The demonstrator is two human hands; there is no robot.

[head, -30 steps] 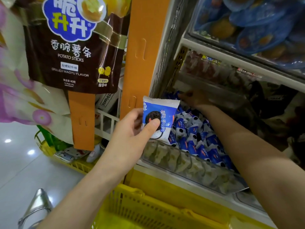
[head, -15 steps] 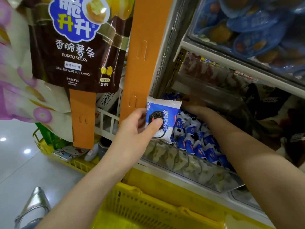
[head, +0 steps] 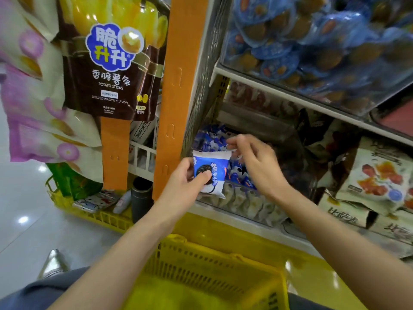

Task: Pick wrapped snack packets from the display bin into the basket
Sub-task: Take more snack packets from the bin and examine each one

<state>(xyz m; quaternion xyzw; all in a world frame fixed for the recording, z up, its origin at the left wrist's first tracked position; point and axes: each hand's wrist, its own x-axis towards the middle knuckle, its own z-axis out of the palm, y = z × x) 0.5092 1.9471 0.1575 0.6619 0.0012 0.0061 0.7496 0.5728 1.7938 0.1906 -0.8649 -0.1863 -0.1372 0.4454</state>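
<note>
A blue-and-white cookie packet (head: 212, 173) is pinched by the thumb and fingers of the left hand (head: 183, 184), in front of the display bin (head: 250, 205) and above the yellow basket (head: 201, 262). The right hand (head: 254, 164) is curled beside the packet's top edge; whether anything is held cannot be told.

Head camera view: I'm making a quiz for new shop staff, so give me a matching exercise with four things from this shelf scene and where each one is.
Things:
1. cookie packet
2. basket
3. potato sticks bag
4. blue-lidded cups

Places:
A. hanging at the upper left
B. on the top shelf at the upper right
C. gripped by the left hand
D. at the bottom, under the arms

Pairs: 1-C, 2-D, 3-A, 4-B
</note>
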